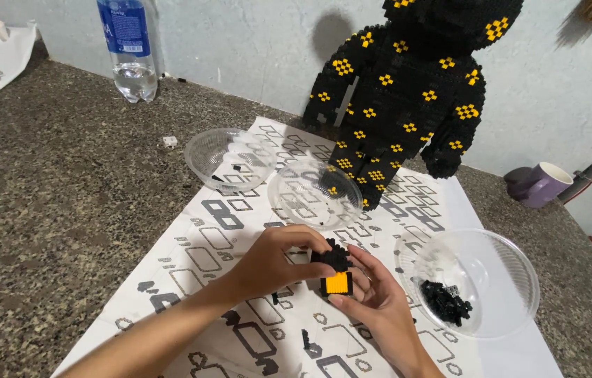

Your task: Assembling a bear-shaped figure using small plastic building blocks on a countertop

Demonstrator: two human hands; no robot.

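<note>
Fingers of both hands around black-and-yellow brick piece.

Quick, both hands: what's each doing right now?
Left hand: closed on the small black-and-yellow brick assembly.
Right hand: closed on the same assembly from below.

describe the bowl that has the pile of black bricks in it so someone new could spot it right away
Start at the big black and yellow brick figure standing against the wall, then drop to the printed instruction sheet in front of it. Three clear plastic bowls sit there; the bowl wanted is nearest the right hand, at the sheet's right edge. Only it holds a heap of small black bricks.
</note>
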